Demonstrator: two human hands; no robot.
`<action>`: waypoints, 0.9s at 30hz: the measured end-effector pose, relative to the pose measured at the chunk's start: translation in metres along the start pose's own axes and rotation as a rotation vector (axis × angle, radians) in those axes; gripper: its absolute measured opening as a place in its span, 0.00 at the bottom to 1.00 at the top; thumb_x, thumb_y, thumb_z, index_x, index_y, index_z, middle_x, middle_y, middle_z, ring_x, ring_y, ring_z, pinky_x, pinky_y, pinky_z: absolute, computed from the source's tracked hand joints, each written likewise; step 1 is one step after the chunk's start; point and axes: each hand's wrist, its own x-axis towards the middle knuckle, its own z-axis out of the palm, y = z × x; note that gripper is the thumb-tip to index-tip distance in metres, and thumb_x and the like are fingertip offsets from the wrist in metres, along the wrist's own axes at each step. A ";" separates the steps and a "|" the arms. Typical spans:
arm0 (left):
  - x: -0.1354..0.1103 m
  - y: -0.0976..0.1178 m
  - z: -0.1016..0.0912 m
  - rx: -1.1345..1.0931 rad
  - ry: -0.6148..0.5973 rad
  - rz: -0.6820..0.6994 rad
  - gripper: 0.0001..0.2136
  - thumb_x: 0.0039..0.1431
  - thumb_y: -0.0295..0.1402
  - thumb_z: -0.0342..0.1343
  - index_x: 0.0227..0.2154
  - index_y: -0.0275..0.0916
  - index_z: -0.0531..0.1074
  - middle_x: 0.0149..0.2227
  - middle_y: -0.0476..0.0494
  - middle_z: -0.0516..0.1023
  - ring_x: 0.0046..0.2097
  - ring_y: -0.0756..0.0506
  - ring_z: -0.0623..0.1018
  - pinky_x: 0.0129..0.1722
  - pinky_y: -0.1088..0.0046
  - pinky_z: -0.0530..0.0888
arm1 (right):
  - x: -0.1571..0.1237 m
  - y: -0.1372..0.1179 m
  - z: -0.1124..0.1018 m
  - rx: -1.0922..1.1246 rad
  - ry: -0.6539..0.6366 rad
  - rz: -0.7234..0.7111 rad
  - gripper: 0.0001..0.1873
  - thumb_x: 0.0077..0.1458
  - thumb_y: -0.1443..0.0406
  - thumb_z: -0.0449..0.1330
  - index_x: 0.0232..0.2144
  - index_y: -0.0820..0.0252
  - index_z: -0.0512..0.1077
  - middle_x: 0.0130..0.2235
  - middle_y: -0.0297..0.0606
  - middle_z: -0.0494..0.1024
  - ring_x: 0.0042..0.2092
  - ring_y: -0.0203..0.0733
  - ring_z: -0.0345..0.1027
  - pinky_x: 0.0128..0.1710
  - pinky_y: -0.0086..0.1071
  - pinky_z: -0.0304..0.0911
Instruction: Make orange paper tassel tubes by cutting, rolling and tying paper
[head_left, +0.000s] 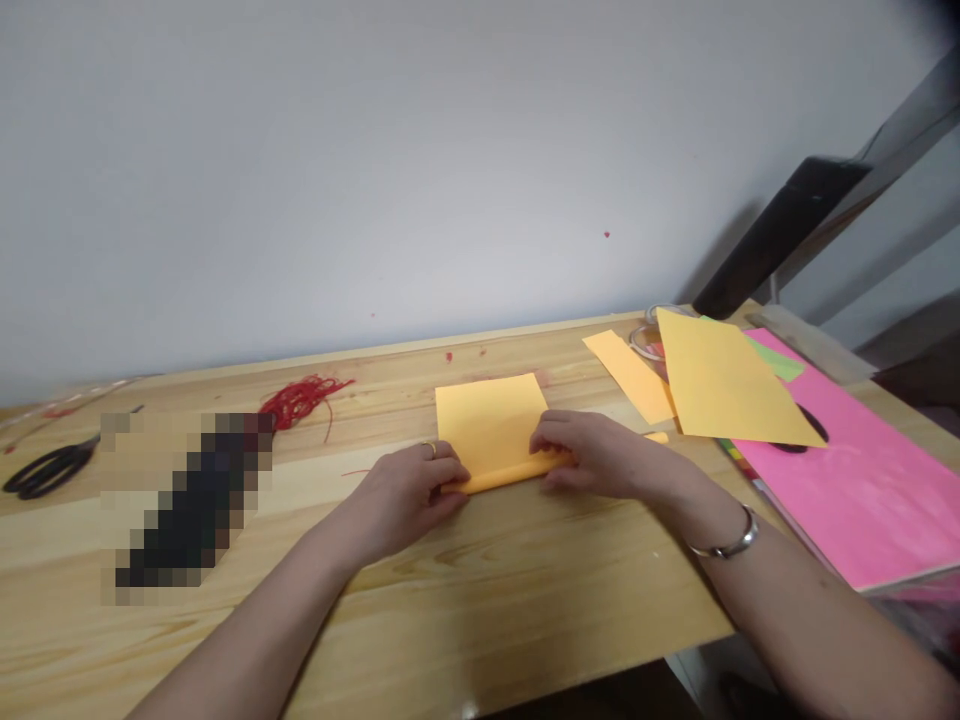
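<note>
An orange paper sheet [491, 420] lies flat on the wooden table [465, 590], its near edge rolled or folded up. My left hand [409, 495] pinches the left end of that rolled edge, a ring on one finger. My right hand [600, 455] grips the right end of the same edge, fingers curled over it. A silver bracelet [727, 545] sits on my right wrist.
Black scissors [49, 468] lie at the far left, a bundle of red thread [304, 398] behind a blurred patch. At right lie orange sheets [724, 385], a narrow orange strip [630, 375], a tape roll [649, 340], pink paper [855, 490] and a dark bar [780, 235] against the wall.
</note>
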 end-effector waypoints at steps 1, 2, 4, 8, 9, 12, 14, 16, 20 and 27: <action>0.000 0.000 0.000 -0.003 0.001 0.000 0.06 0.56 0.31 0.51 0.34 0.42 0.73 0.33 0.47 0.72 0.34 0.49 0.71 0.31 0.75 0.65 | 0.000 0.000 0.001 0.003 0.004 -0.001 0.12 0.46 0.65 0.63 0.36 0.58 0.67 0.38 0.34 0.71 0.38 0.38 0.64 0.35 0.29 0.57; 0.001 -0.001 0.000 -0.008 0.004 -0.002 0.06 0.56 0.31 0.51 0.34 0.42 0.73 0.33 0.47 0.72 0.34 0.49 0.71 0.31 0.75 0.65 | 0.000 0.001 0.001 0.006 0.007 -0.001 0.11 0.47 0.65 0.62 0.35 0.58 0.67 0.38 0.34 0.71 0.38 0.38 0.64 0.34 0.29 0.57; 0.002 -0.001 0.000 -0.020 0.002 -0.005 0.06 0.56 0.31 0.51 0.34 0.42 0.73 0.33 0.47 0.72 0.33 0.49 0.71 0.31 0.75 0.65 | 0.001 0.001 0.003 0.016 0.005 0.003 0.09 0.47 0.66 0.62 0.33 0.58 0.67 0.36 0.33 0.71 0.36 0.37 0.63 0.33 0.28 0.56; 0.002 -0.001 0.000 -0.031 -0.010 -0.014 0.06 0.56 0.32 0.51 0.34 0.42 0.73 0.33 0.48 0.73 0.33 0.49 0.71 0.30 0.75 0.65 | 0.002 0.001 0.002 0.023 -0.006 0.015 0.08 0.46 0.67 0.61 0.32 0.58 0.67 0.35 0.32 0.72 0.35 0.36 0.63 0.32 0.28 0.56; 0.001 -0.001 -0.001 -0.029 -0.012 -0.016 0.06 0.56 0.32 0.51 0.34 0.42 0.73 0.33 0.47 0.73 0.33 0.49 0.71 0.31 0.75 0.65 | 0.002 0.001 0.002 0.024 -0.007 0.015 0.08 0.46 0.67 0.61 0.32 0.59 0.67 0.35 0.32 0.72 0.35 0.36 0.63 0.32 0.28 0.55; 0.001 -0.002 -0.001 -0.031 -0.021 -0.018 0.07 0.56 0.32 0.51 0.34 0.42 0.73 0.33 0.47 0.73 0.34 0.49 0.71 0.31 0.75 0.66 | 0.002 0.002 0.001 0.022 -0.006 0.005 0.07 0.47 0.68 0.60 0.31 0.59 0.67 0.34 0.32 0.72 0.35 0.35 0.63 0.32 0.27 0.55; 0.001 -0.003 0.000 -0.034 -0.020 -0.017 0.07 0.56 0.32 0.51 0.35 0.42 0.73 0.33 0.47 0.72 0.33 0.49 0.71 0.30 0.75 0.65 | 0.002 0.002 0.002 0.017 -0.002 -0.006 0.06 0.48 0.68 0.60 0.31 0.59 0.67 0.35 0.33 0.72 0.35 0.35 0.63 0.32 0.27 0.55; 0.001 -0.004 0.000 -0.036 -0.013 -0.012 0.07 0.57 0.32 0.50 0.36 0.43 0.72 0.34 0.47 0.72 0.33 0.49 0.71 0.30 0.75 0.66 | 0.002 0.003 0.003 0.009 0.005 -0.009 0.05 0.48 0.68 0.59 0.32 0.59 0.68 0.35 0.33 0.72 0.35 0.35 0.63 0.33 0.28 0.56; 0.000 -0.006 0.002 -0.043 -0.006 0.007 0.07 0.58 0.33 0.50 0.36 0.43 0.72 0.35 0.48 0.72 0.33 0.50 0.72 0.30 0.76 0.66 | 0.001 0.003 0.003 0.001 0.013 0.002 0.05 0.49 0.68 0.58 0.32 0.59 0.68 0.35 0.33 0.72 0.34 0.35 0.63 0.32 0.28 0.56; -0.001 -0.004 0.000 -0.037 -0.006 0.019 0.08 0.59 0.33 0.48 0.36 0.43 0.72 0.36 0.47 0.72 0.34 0.50 0.71 0.30 0.75 0.66 | 0.000 0.001 0.002 0.002 0.027 -0.007 0.11 0.49 0.67 0.59 0.39 0.58 0.69 0.39 0.37 0.72 0.39 0.39 0.65 0.37 0.31 0.59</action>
